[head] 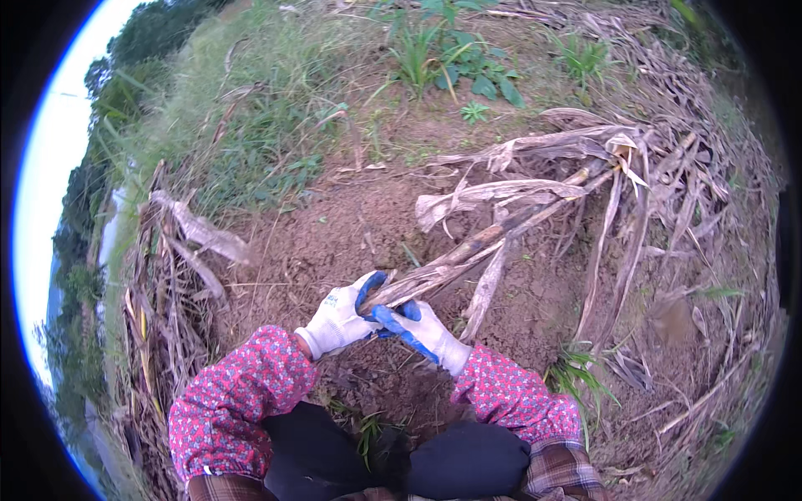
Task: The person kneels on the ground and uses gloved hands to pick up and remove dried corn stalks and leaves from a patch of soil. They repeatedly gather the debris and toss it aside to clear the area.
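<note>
Both hands wear white knit gloves with blue coated palms. My left hand (348, 313) is closed around the near end of a bundle of dry stalks (482, 241), which look like corn stalks. Close beside it, my right hand (423, 329) grips the same end from the right, its blue fingers against the stalks. The bundle slants up to the right across bare soil, with withered leaves (501, 195) hanging from it. Its far part lies over a heap of dry stalks and leaves (683, 169). The palms and some fingertips are hidden.
Another pile of dry stalks (166, 313) lies at the left. Reddish-brown soil (313, 232) spreads in front of me. Tall grass (250, 138) and leafy weeds (485, 72) grow farther off. A grass tuft (576, 369) stands at the right, near my knee (470, 460).
</note>
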Tool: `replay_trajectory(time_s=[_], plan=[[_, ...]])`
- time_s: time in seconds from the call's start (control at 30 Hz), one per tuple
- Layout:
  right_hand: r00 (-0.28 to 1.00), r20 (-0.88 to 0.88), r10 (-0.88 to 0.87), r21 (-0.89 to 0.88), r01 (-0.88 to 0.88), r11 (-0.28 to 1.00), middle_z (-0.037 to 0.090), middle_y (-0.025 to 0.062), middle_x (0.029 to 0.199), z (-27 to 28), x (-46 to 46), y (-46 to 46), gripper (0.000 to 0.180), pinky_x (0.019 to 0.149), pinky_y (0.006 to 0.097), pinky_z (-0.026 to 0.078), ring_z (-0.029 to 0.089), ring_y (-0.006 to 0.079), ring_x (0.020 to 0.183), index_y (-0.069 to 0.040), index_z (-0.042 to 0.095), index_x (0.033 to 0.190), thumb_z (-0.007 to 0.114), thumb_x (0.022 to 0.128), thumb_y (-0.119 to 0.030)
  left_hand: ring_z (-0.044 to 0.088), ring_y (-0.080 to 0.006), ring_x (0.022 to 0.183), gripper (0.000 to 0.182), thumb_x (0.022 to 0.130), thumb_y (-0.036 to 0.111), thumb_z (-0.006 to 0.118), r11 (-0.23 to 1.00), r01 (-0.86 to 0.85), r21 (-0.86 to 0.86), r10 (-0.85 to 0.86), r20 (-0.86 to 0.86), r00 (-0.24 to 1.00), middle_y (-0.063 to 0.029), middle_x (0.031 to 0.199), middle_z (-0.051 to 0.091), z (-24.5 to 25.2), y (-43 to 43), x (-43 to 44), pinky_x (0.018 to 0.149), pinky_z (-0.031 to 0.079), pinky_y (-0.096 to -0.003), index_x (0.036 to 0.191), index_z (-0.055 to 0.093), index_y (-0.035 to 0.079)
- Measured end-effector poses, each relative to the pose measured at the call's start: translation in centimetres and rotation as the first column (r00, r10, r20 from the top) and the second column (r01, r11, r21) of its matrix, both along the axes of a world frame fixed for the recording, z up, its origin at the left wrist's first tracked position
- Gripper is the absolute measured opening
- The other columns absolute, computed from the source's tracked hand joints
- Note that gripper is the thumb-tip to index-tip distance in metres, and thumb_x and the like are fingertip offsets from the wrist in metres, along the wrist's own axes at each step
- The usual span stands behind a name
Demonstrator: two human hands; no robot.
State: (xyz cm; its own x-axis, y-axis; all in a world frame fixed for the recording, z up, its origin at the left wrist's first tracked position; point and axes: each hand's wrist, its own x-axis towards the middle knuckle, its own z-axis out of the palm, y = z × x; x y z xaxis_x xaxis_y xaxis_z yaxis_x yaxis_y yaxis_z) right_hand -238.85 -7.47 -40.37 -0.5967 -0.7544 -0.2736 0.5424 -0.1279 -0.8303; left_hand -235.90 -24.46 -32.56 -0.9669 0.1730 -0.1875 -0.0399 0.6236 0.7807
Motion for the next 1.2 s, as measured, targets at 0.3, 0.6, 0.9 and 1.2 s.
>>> replay_trajectory(time_s=[0.3,0.6,0.9,1.2], plan=[[0.559,-0.802,0.212,0.365,0.177,0.914,0.056,0.0122,0.109,10.0,-3.3,-4.3,0.05,0.074,0.0312,0.051,0.061,0.0201,0.086,-0.003,0.05,0.122,0.068,0.079,-0.023,0.055,-0.0061,0.083,0.057,0.072,0.001,0.068,0.586,-0.781,0.216,0.797,0.018,0.604,-0.0008,0.103,0.062,1.4,-16.9,20.2,0.072,0.047,-0.0224,0.127,0.049,0.003],[0.633,-0.506,0.585,0.616,-0.209,0.759,0.062,0.0091,0.106,4.4,-1.7,-4.2,0.038,0.082,0.0279,0.05,0.061,0.0148,0.091,-0.003,0.057,0.115,0.066,0.08,-0.011,0.057,-0.0304,0.103,0.062,0.07,0.019,0.071,-0.325,-0.474,-0.818,0.842,-0.479,0.25,-0.0157,0.11,0.06,-1.1,-36.3,46.7,0.089,0.044,-0.0372,0.126,0.046,0.008],[0.901,-0.151,0.407,0.755,-0.161,0.636,0.065,0.004,0.099,-0.7,-3.4,0.5,0.035,0.081,0.0249,0.049,0.06,0.009,0.087,0.0,0.057,0.114,0.061,0.079,0.001,0.059,-0.0317,0.097,0.059,0.086,0.006,0.049,-0.654,-0.081,-0.753,0.678,-0.629,0.38,-0.0154,0.125,0.05,8.3,-48.5,42.9,0.077,0.051,-0.0398,0.14,0.028,0.017],[0.949,-0.012,0.316,0.713,-0.213,0.668,0.063,0.0023,0.091,-0.2,-1.6,1.6,0.031,0.069,0.0248,0.05,0.058,0.0091,0.075,0.0,0.058,0.115,0.06,0.084,-0.005,0.024,-0.0393,0.133,0.114,0.066,0.059,0.068,-0.155,-0.251,-0.955,0.955,-0.21,0.208,-0.0205,0.148,0.015,-5.9,-46.5,44.8,0.108,0.023,-0.0503,0.146,-0.003,0.019]])
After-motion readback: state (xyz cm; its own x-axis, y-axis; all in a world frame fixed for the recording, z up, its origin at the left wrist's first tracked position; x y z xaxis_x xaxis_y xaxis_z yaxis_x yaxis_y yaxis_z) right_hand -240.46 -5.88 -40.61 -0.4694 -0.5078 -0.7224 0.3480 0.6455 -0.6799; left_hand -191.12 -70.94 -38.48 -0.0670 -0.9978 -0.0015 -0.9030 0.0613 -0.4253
